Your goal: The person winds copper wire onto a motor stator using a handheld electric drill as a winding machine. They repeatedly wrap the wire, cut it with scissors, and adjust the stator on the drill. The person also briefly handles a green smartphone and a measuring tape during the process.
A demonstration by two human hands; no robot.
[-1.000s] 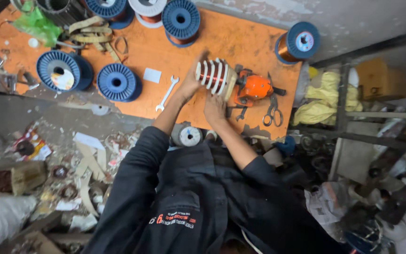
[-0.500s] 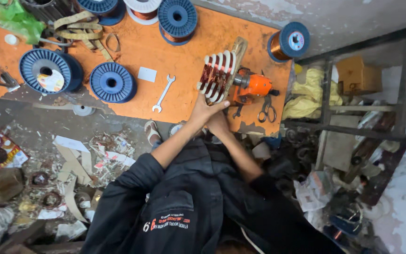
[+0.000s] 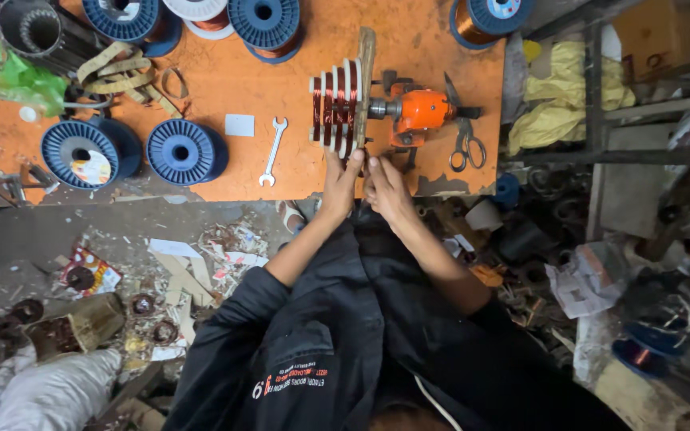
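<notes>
A white stepped coil former (image 3: 335, 108) wound with copper wire sits on the shaft of an orange hand winder (image 3: 421, 112), with a wooden bar (image 3: 366, 72) against it, on the orange table (image 3: 297, 172). My left hand (image 3: 339, 177) reaches up to the former's near edge, its fingertips closed on the lowest rim. My right hand (image 3: 386, 187) is right beside it, fingers pinched together just under the former and the wooden bar. Whether a wire runs between those fingers is too fine to see. My dark sleeves fill the lower middle.
Scissors (image 3: 465, 142) lie right of the winder. A small wrench (image 3: 271, 152) and a white card (image 3: 239, 125) lie left of the former. Blue wire spools (image 3: 181, 152) (image 3: 81, 154) and a copper-filled spool (image 3: 485, 14) stand about. Scraps litter the floor (image 3: 193, 263); metal racks (image 3: 640, 152) stand to the right.
The former has turned from tilted to standing square on the winder. Both my hands have slipped from its side down to its near edge and drawn together.
</notes>
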